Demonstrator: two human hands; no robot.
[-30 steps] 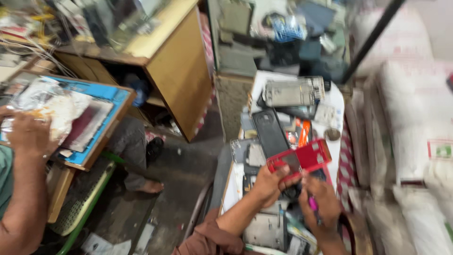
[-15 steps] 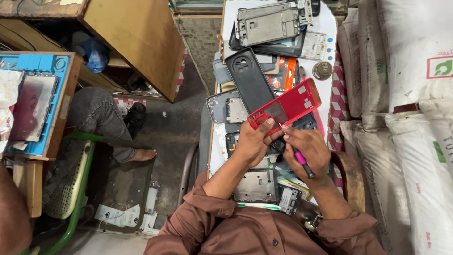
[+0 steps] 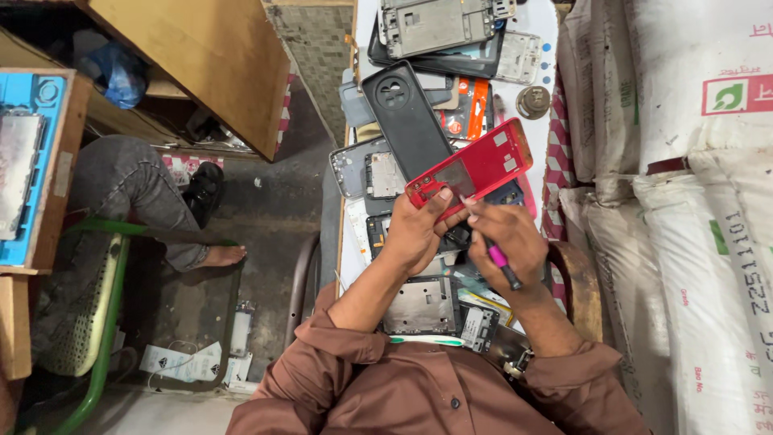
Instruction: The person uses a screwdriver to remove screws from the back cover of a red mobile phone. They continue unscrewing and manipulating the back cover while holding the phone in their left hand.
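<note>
The left hand (image 3: pixel 419 234) has its fingers clamped on a red phone frame (image 3: pixel 475 167); the right hand (image 3: pixel 507 246) grips a pink-handled tool (image 3: pixel 501 262) touching the frame, above the cluttered desk (image 3: pixel 547 48).

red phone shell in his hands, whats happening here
A person in a brown shirt holds a red phone frame in the left hand, thumb on its lower end. The right hand grips a pink-handled tool with its tip at the frame. Below lies a narrow white table crowded with phone parts, among them a black back cover. Another person sits at left.
</note>
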